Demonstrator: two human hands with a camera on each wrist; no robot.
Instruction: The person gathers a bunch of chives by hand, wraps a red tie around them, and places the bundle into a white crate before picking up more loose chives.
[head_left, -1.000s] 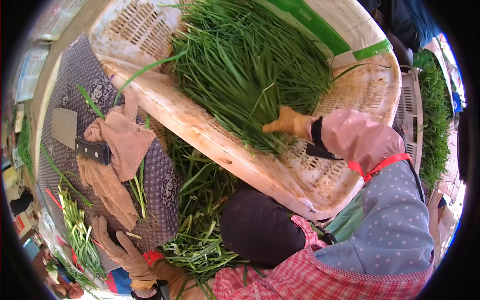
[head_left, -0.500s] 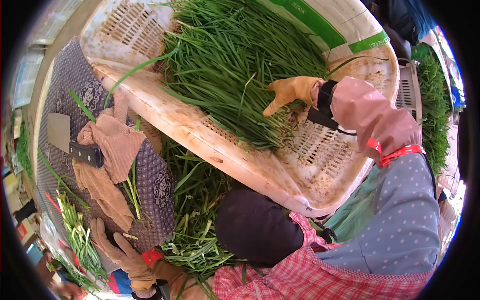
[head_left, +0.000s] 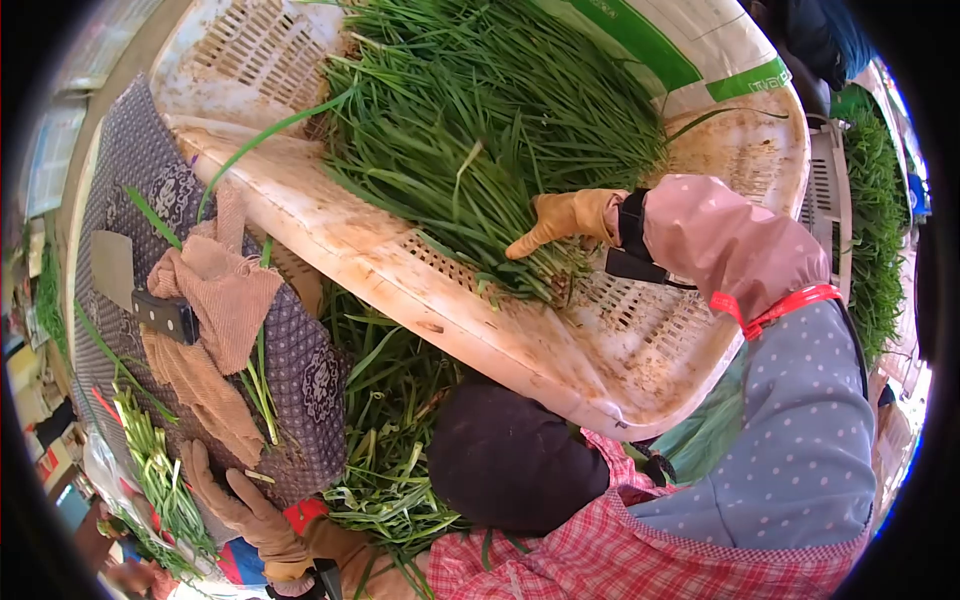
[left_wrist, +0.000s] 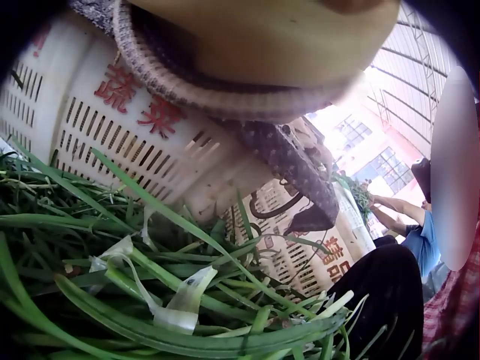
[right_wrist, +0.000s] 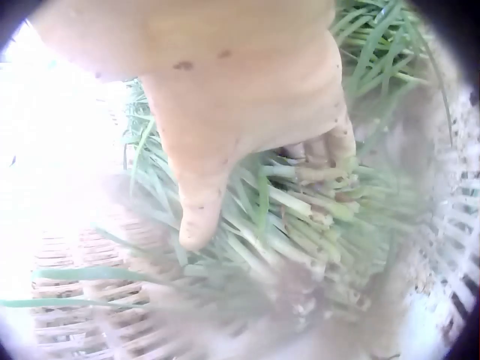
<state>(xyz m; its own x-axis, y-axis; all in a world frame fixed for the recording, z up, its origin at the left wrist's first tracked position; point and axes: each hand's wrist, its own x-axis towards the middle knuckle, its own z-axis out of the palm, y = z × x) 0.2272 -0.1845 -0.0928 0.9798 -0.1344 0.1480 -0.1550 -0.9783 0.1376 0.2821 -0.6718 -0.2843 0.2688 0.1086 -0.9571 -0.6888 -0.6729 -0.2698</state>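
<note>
My gloved right hand (head_left: 575, 218) lies over the stem ends of a pile of garlic chives (head_left: 470, 120) in a large white plastic basket (head_left: 400, 285). Its thumb stretches apart from the fingers; in the right wrist view pale cut stems (right_wrist: 300, 217) pass between thumb and bent fingers. My gloved left hand (head_left: 250, 515) rests with straight fingers at the lower edge of a patterned dark cloth (head_left: 310, 370). Close to it are a small bunch of chives (head_left: 160, 460) and a crumpled brown towel (head_left: 225, 300) lying over the handle of a cleaver (head_left: 115, 265).
Loose leaves and trimmings (left_wrist: 180, 277) heap below the basket, beside my knee (head_left: 515, 455). A white and green sack (head_left: 690, 45) lines the basket's far side. Another crate of greens (head_left: 875, 240) stands at the right. A person in blue (left_wrist: 420, 236) appears in the left wrist view.
My right hand drew back from the chives toward the right with thumb and fingers spread, then came down and left over the stem ends. The left hand stays in place.
</note>
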